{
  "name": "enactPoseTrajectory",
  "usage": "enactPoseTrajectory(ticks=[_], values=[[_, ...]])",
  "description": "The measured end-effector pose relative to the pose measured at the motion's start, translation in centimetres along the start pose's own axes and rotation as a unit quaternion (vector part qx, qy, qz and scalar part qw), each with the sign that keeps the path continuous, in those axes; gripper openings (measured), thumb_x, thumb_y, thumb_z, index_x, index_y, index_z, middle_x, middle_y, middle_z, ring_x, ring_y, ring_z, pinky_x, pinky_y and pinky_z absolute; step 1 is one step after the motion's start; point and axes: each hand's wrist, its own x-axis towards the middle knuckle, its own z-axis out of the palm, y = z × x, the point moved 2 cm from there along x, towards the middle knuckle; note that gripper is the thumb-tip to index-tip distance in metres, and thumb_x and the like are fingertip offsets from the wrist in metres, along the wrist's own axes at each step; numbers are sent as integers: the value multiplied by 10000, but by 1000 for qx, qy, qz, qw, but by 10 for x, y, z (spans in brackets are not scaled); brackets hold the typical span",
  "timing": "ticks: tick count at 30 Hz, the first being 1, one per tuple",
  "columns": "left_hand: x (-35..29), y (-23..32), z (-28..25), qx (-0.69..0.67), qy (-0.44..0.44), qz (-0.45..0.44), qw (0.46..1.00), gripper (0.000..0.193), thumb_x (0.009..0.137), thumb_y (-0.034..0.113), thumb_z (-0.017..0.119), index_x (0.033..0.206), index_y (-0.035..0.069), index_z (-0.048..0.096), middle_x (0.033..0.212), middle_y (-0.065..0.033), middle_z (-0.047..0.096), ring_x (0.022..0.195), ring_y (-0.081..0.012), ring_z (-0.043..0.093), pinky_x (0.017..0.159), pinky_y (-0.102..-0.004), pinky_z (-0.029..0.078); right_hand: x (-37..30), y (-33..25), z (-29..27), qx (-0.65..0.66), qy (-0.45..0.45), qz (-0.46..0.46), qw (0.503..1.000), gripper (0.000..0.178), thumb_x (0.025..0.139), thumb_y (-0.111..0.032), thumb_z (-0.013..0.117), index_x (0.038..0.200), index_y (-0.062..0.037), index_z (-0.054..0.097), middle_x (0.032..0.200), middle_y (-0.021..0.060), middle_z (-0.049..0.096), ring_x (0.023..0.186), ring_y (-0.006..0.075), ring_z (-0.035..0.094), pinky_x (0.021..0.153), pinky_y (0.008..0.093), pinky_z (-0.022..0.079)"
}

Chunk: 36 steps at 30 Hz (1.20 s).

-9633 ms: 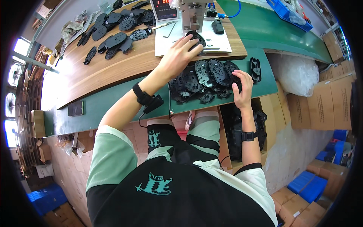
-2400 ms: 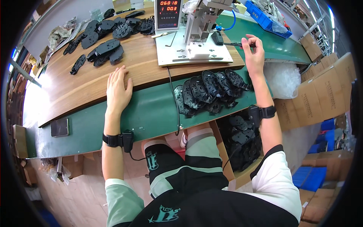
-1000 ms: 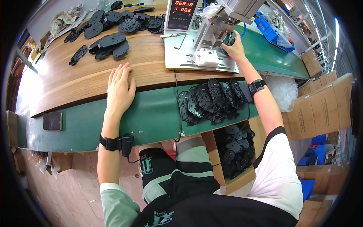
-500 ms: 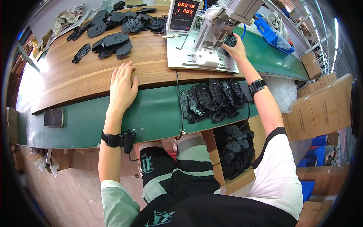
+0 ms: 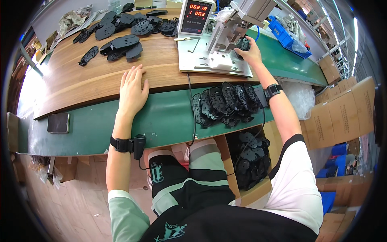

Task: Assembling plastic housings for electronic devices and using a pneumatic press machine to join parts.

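My right hand [image 5: 250, 55] is closed on a black plastic part [image 5: 243, 43] under the head of a bench press machine [image 5: 230, 37]. The fingers and the press hide much of that part. My left hand [image 5: 134, 92] lies flat with fingers stretched on the front edge of the wooden board [image 5: 86, 86], holding nothing. Near my right forearm, a row of black molded plastic shells [image 5: 221, 101] rests on the green tabletop [image 5: 169, 117]. Farther back on the board lie a small stack of black parts [image 5: 121, 47] and a single narrow one [image 5: 88, 55].
A control box [image 5: 195, 17] with a red display stands beside the press. Loose black parts [image 5: 141, 25] pile at the back. An open carton [image 5: 258, 189] of black parts sits below the table edge. There are also a phone [image 5: 58, 123], a blue bin [image 5: 288, 36] and a hanging cable [image 5: 191, 109].
My right hand stays at the press with the black plastic part, nearly unmoved. My left hand still lies on the board. The whole view has shifted very slightly.
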Motion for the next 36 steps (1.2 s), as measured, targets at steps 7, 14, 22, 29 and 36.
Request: enactPoseTrajectory(ticks=[7, 14, 22, 29, 36], values=[[1, 1, 1, 1, 3, 3, 1000, 333, 1016, 131, 596, 1331, 26, 609, 1521, -178, 596, 1506, -361, 463, 1291, -485, 297, -8, -1, 3, 6, 21, -26, 999, 999, 733, -410, 974, 1516, -21, 490, 1378, 233, 668, 1294, 363, 650, 1115, 427, 510], [-1, -3, 1, 9, 7, 8, 1000, 332, 1014, 130, 601, 1330, 27, 611, 1518, -179, 598, 1493, -364, 476, 1287, -484, 306, -9, -10, 2, 1, 28, 1, 1000, 960, 742, -388, 961, 1493, -25, 486, 1349, 232, 682, 1264, 369, 669, 1097, 440, 523], [2, -1, 3, 11, 7, 11, 1000, 333, 1018, 135, 600, 1333, 26, 604, 1524, -178, 594, 1495, -366, 472, 1286, -481, 308, -7, -2, 6, -28, 54, -19, 998, 979, 747, -384, 958, 1518, -46, 457, 1333, 242, 684, 1242, 378, 677, 1089, 445, 528], [0, -3, 3, 9, 8, 8, 1000, 339, 1008, 147, 613, 1321, 16, 617, 1507, -175, 604, 1492, -365, 478, 1280, -503, 310, -8, -13, -1, 17, 32, 24, 999, 987, 752, -382, 954, 1530, -54, 443, 1354, 251, 676, 1265, 377, 668, 1096, 443, 527], [0, -3, 3, 9, 9, 11, 1000, 340, 1005, 144, 613, 1320, 18, 617, 1509, -171, 604, 1489, -366, 481, 1278, -505, 313, -8, -7, 3, -11, 36, 4, 999, 1061, 740, -416, 966, 1555, -27, 410, 1380, 260, 659, 1295, 389, 647, 1116, 451, 511]])
